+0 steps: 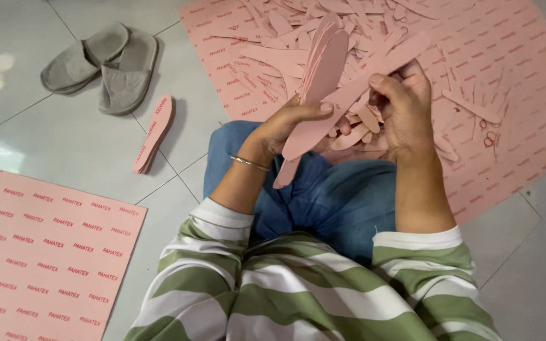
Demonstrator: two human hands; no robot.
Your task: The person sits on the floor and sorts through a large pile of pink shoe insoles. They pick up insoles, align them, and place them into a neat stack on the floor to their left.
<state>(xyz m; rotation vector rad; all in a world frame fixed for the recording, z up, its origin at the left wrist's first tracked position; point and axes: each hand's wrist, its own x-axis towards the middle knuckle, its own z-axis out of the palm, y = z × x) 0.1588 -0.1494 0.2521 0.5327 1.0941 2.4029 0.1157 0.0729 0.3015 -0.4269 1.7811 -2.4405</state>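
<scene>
Pink insole cutouts (pixel 321 66), stacked on edge as a small bundle, rest in our left hand (pixel 284 129), whose fingers are closed around the lower end of the stack above our lap. Our right hand (pixel 404 107) pinches one long pink sole-shaped piece (pixel 355 91) between thumb and fingers, laying it slantwise across the front of the bundle, where it touches the stack. Judging progress from the layout: a handful of pieces is already gathered in the held stack, and a second, finished-looking pile of insoles (pixel 154 132) lies on the tiled floor (pixel 64 145) near a pair of grey slippers (pixel 101 65). A large heap of loose pink strips and offcuts (pixel 298 38) remains on the printed pink sheet (pixel 513 82) ahead of us, so we judge that much sorting is left. Another printed sheet (pixel 39 252), apparently uncut, lies at our left. We cannot tell how many pieces the bundle holds.
</scene>
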